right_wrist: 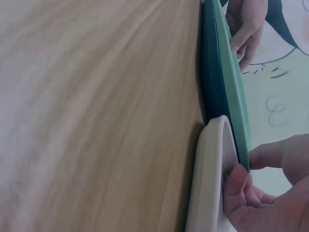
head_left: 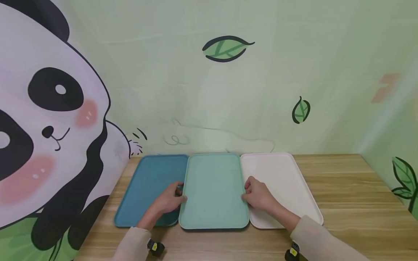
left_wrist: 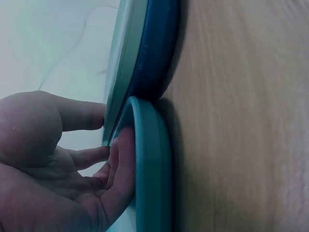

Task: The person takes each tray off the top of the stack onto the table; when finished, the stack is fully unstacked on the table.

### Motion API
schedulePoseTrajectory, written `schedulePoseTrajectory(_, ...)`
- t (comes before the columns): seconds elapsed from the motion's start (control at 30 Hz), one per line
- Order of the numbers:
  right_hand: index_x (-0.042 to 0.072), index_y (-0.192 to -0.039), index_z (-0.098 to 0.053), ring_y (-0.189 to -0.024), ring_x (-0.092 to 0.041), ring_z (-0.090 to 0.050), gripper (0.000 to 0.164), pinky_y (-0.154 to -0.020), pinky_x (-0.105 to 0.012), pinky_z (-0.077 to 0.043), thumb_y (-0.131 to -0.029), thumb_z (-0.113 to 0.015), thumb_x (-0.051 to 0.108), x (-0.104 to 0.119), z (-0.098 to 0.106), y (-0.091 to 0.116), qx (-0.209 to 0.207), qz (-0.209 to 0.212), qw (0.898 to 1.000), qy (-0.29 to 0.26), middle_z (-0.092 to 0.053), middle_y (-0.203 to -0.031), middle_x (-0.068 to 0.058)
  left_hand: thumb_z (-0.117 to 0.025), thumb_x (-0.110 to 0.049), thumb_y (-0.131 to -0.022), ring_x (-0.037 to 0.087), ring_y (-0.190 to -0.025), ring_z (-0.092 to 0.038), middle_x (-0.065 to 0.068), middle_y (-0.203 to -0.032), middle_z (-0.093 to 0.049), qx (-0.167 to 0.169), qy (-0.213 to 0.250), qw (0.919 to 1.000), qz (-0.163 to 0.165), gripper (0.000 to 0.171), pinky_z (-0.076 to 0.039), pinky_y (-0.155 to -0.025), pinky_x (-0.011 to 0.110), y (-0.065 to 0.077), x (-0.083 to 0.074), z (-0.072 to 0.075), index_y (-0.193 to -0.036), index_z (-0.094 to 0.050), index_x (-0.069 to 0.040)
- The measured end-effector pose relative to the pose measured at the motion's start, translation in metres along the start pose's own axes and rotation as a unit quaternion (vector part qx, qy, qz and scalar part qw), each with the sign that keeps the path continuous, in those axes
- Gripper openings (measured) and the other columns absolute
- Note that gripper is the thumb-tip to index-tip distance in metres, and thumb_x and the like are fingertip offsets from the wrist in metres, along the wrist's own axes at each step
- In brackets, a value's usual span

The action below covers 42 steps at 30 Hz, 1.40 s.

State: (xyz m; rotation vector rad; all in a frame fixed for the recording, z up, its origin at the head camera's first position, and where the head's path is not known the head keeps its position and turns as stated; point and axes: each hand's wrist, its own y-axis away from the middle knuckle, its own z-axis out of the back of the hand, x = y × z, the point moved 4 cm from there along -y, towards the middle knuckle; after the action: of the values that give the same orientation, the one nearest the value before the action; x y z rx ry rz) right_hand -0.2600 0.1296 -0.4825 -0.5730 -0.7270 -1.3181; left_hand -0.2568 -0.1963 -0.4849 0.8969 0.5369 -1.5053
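A light green tray [head_left: 213, 188] lies in the middle, stacked on a dark blue tray [left_wrist: 157, 43] that shows only along its edge. My left hand [head_left: 168, 198] grips the green tray's left rim, thumb on the rim and fingers curled below it, over the blue tray [head_left: 153, 181] on the left. At the opposite rim, my right hand [head_left: 258, 194] pinches the green tray the same way, its lower fingers inside the edge of the pale pink-white tray [head_left: 277, 166]. Both side trays lie flat against the middle stack.
The trays stand in a row on a wood-grain table [head_left: 343, 195]. Behind the table hangs a green backdrop [head_left: 156, 72] with a large panda [head_left: 58, 145] on the left and drawn leaves [head_left: 225, 49].
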Motion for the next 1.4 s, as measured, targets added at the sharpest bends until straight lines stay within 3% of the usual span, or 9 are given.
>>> schedulePoseTrajectory(0.2, 0.003, -0.099, -0.058, -0.063, -0.016, -0.057, 0.019, -0.058, -0.029, -0.048, -0.086, -0.072, 0.001, 0.0, 0.004, 0.001, -0.028, -0.014, 0.999, -0.013, -0.061, -0.079, -0.005, -0.068, -0.012, -0.103, 0.027, -0.087, -0.063, 0.017, -0.107, -0.056, 0.003, -0.003, 1.0, 0.004, 0.057, -0.062, -0.069, 0.043, -0.001, -0.001, 0.0, -0.148, -0.045, 0.012)
schedulePoseTrajectory(0.33, -0.001, -0.107, -0.06, -0.064, -0.018, -0.064, 0.022, -0.058, -0.031, -0.056, -0.087, -0.07, 0.002, 0.006, 0.008, 0.004, -0.028, -0.036, 0.996, -0.072, -0.066, -0.089, -0.009, -0.064, -0.018, -0.106, 0.028, -0.094, -0.063, 0.017, -0.109, -0.057, 0.006, 0.004, 0.9998, 0.02, 0.056, -0.062, -0.072, 0.044, -0.001, 0.001, 0.0, -0.151, -0.044, 0.01)
schedulePoseTrajectory(0.53, -0.007, -0.124, -0.058, -0.076, -0.021, -0.068, 0.03, -0.066, -0.037, -0.062, -0.096, -0.067, -0.001, 0.011, 0.009, 0.007, 0.035, -0.089, 0.973, -0.212, -0.068, -0.094, -0.014, -0.051, -0.021, -0.112, 0.036, -0.111, -0.064, 0.026, -0.126, -0.059, 0.025, 0.017, 0.9994, 0.016, 0.053, -0.062, -0.078, 0.046, -0.001, -0.002, -0.002, -0.153, -0.04, 0.012)
schedulePoseTrajectory(0.67, -0.007, -0.126, -0.059, -0.078, -0.021, -0.068, 0.029, -0.068, -0.037, -0.062, -0.098, -0.066, -0.002, 0.014, 0.014, 0.009, 0.048, -0.09, 0.965, -0.24, -0.067, -0.094, -0.014, -0.049, -0.02, -0.113, 0.038, -0.114, -0.064, 0.028, -0.13, -0.058, 0.027, 0.022, 0.9993, 0.015, 0.053, -0.062, -0.079, 0.046, -0.004, 0.001, -0.004, -0.154, -0.039, 0.011)
schedulePoseTrajectory(0.77, -0.006, -0.128, -0.059, -0.081, -0.022, -0.069, 0.029, -0.07, -0.037, -0.062, -0.1, -0.065, -0.001, 0.015, 0.022, 0.01, 0.042, -0.083, 0.966, -0.241, -0.067, -0.097, -0.014, -0.052, -0.021, -0.112, 0.034, -0.109, -0.065, 0.026, -0.129, -0.059, 0.024, 0.01, 0.9995, 0.017, 0.055, -0.062, -0.078, 0.044, -0.004, 0.002, -0.004, -0.155, -0.038, 0.011)
schedulePoseTrajectory(0.9, -0.006, -0.132, -0.059, -0.084, -0.023, -0.069, 0.032, -0.07, -0.037, -0.06, -0.101, -0.064, 0.002, 0.009, 0.037, 0.01, 0.031, -0.076, 0.967, -0.241, -0.068, -0.099, -0.014, -0.058, -0.033, -0.11, 0.028, -0.085, -0.068, 0.022, -0.122, -0.062, 0.018, -0.011, 0.9996, 0.016, 0.064, -0.061, -0.075, 0.042, -0.004, 0.002, -0.004, -0.155, -0.04, 0.009)
schedulePoseTrajectory(1.0, -0.007, -0.136, -0.057, -0.086, -0.021, -0.068, 0.036, -0.071, -0.036, -0.059, -0.102, -0.064, 0.003, 0.001, 0.051, 0.012, 0.027, -0.074, 0.966, -0.247, -0.069, -0.101, -0.013, -0.056, -0.04, -0.11, 0.029, -0.084, -0.07, 0.024, -0.125, -0.063, 0.011, -0.011, 0.9997, 0.021, 0.067, -0.061, -0.075, 0.044, -0.004, 0.002, -0.005, -0.155, -0.041, 0.008)
schedulePoseTrajectory(1.13, -0.008, -0.14, -0.055, -0.088, -0.018, -0.068, 0.04, -0.073, -0.034, -0.059, -0.103, -0.063, 0.005, -0.013, 0.073, 0.015, 0.023, -0.075, 0.962, -0.262, -0.07, -0.102, -0.009, -0.058, -0.028, -0.11, 0.03, -0.092, -0.069, 0.024, -0.123, -0.061, 0.006, 0.003, 0.9998, 0.019, 0.059, -0.062, -0.073, 0.044, -0.004, 0.003, -0.005, -0.154, -0.042, 0.009)
schedulePoseTrajectory(1.4, -0.007, -0.151, -0.046, -0.093, -0.016, -0.066, 0.051, -0.079, -0.032, -0.06, -0.106, -0.063, 0.012, -0.047, 0.133, 0.03, 0.0, -0.08, 0.963, -0.256, -0.068, -0.106, -0.001, -0.062, 0.003, -0.096, 0.023, -0.072, -0.059, 0.016, -0.105, -0.054, -0.002, 0.018, 0.9998, 0.001, 0.059, -0.058, -0.064, 0.039, -0.003, 0.002, -0.002, -0.151, -0.043, 0.012)
